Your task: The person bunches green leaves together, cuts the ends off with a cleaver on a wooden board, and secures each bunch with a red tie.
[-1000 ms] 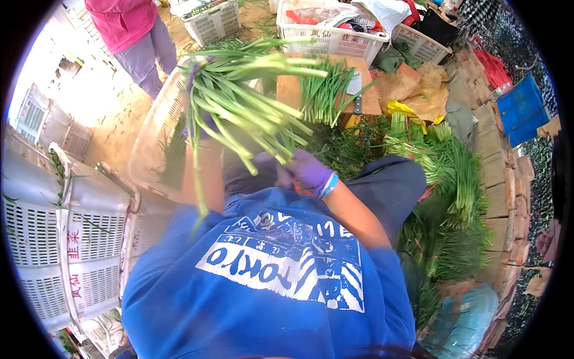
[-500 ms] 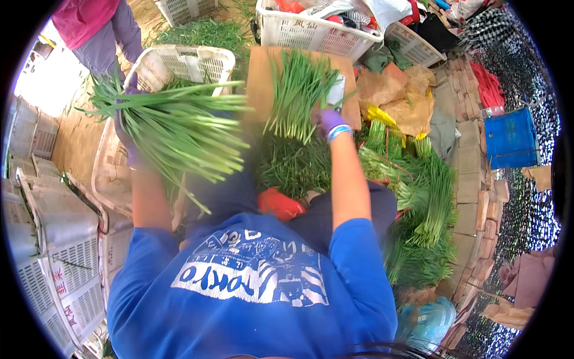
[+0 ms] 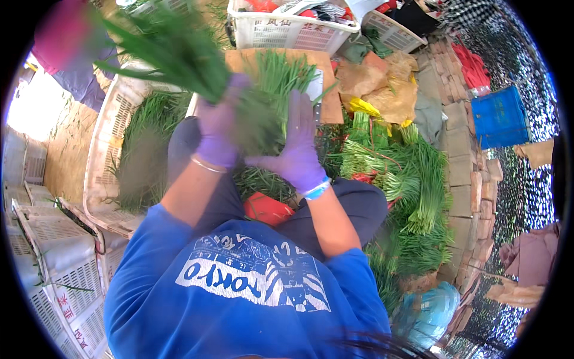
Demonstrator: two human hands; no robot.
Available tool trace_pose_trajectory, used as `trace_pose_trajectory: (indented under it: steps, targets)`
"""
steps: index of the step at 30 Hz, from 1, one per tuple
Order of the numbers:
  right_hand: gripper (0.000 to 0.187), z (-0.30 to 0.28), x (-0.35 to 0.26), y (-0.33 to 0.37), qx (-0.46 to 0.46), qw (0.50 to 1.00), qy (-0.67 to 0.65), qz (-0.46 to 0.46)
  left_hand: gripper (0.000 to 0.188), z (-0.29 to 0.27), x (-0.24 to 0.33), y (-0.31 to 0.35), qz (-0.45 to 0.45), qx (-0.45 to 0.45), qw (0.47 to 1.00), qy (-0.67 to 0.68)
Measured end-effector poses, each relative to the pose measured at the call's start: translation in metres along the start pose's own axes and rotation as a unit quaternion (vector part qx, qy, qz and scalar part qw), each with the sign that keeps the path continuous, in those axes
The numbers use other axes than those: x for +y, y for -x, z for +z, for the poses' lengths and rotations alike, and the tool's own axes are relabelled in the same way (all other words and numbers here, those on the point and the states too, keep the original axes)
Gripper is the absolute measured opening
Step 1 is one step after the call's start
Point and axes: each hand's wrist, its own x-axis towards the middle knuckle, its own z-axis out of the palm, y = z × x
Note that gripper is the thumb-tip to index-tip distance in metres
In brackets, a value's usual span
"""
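Note:
My left hand (image 3: 218, 128), in a purple glove, is closed around a bunch of garlic chives (image 3: 179, 57), its leaves pointing up and to the left, smeared by motion. My right hand (image 3: 299, 149), also gloved in purple, holds nothing; its fingers reach forward, with the thumb spread toward the blurred stem ends beside my left hand. Just beyond both hands, more chives (image 3: 278, 69) lie on a wooden board (image 3: 236, 58). A flat pale thing (image 3: 315, 87) is partly covered by leaves near the board's right side.
A white crate (image 3: 95, 161) with loose greens stands left. Banded chive bundles (image 3: 427, 203) lie to the right, before a brick border (image 3: 461, 155). Brown sheeting (image 3: 376, 78) and a blue container (image 3: 501, 118) are farther right. Another person (image 3: 75, 78) is at the upper left.
My left hand has brought the chive bunch from over the left crate to the middle, its leaves now pointing up and away. My right hand has left the board and opened.

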Motion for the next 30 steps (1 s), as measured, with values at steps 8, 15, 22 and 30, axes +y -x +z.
trace_pose_trajectory:
  steps: [8,15,22,30]
  targets:
    - [0.073,0.000,0.088,0.035,0.007,0.763,-0.644,-0.047,0.086,0.057,0.010,0.013,-0.209,-0.411,0.880,-0.111]
    - [0.086,-0.007,0.073,0.047,-0.054,0.666,-0.743,0.036,0.107,-0.007,-0.045,0.014,-0.193,-0.496,0.832,-0.155]
    - [0.072,0.036,0.028,0.148,-0.073,0.676,-0.693,0.240,0.110,-0.070,-0.025,0.135,-0.392,-0.388,0.829,-0.087]
    - [0.049,0.035,0.017,0.138,-0.035,0.707,-0.652,0.272,0.130,-0.074,-0.025,0.128,-0.261,-0.496,0.782,-0.272]
